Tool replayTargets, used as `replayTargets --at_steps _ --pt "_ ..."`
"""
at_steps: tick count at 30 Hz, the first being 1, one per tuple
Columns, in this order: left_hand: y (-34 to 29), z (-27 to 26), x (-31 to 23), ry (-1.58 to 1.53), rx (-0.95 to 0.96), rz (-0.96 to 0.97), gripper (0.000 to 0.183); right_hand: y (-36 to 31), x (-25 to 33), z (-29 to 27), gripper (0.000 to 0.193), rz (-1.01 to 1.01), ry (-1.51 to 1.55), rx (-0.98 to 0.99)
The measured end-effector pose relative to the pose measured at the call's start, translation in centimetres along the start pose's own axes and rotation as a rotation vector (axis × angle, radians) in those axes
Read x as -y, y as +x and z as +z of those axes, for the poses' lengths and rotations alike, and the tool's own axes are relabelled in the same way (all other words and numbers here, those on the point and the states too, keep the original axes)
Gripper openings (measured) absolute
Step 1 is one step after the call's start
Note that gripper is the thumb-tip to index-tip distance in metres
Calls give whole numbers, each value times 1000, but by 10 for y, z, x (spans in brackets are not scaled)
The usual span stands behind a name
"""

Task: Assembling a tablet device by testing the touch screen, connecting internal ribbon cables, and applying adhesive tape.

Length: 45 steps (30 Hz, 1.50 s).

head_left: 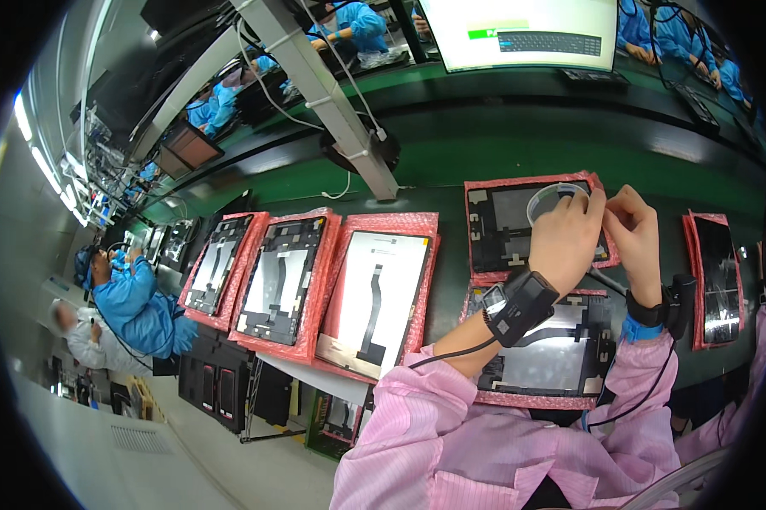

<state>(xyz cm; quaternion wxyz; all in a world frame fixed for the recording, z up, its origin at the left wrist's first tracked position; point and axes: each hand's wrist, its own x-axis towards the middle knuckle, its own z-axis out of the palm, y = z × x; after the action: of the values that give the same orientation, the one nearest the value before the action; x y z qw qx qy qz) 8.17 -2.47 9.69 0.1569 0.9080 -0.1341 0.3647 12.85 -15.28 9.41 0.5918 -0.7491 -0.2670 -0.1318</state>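
My left hand (567, 231) is closed on a roll of clear tape (537, 202), whose pale ring shows beyond the fingers. Close beside it, my right hand (636, 238) has thumb and forefinger pinched together near the left fingertips; whatever lies between them is too small to make out. Both hands are over a black-framed tablet screen panel (495, 229) lying on red bubble wrap (483, 276). Nearer to me, under my left wrist, lies a second panel (536, 367) with a silver back and a dark flat cable, partly hidden by my forearm.
To the left, three panels lie on red bubble wrap: a white-backed one (378, 293) and two dark-framed ones (282, 280), (219, 265). A dark glossy panel (719, 280) lies at the right. A grey post (336, 110) and a monitor (519, 38) stand beyond. A co-worker in blue (136, 302) works at left.
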Motion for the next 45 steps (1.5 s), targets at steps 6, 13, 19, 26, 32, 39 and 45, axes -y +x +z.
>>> replayTargets --at_steps 6,13,19,26,32,39,45 --pt "5 -3 -6 -18 -48 14 22 0 -6 5 6 205 436 -81" --pt "7 -33 -5 -418 -146 -141 7 -6 -26 -40 13 329 814 -247" --pt "17 -47 -29 -1313 160 -312 13 -27 -56 -91 19 411 901 -184" --pt "90 -89 -106 -1508 225 -58 24 -56 -104 -112 26 441 939 -144" --pt "191 -40 -171 -851 -50 374 11 -59 -112 -110 23 428 1050 -92" --pt "330 15 -210 -146 -382 388 20 -67 -125 -121 22 467 1132 -166" --pt "425 38 -157 -85 -382 267 29 -63 -129 -113 20 458 1182 -133"
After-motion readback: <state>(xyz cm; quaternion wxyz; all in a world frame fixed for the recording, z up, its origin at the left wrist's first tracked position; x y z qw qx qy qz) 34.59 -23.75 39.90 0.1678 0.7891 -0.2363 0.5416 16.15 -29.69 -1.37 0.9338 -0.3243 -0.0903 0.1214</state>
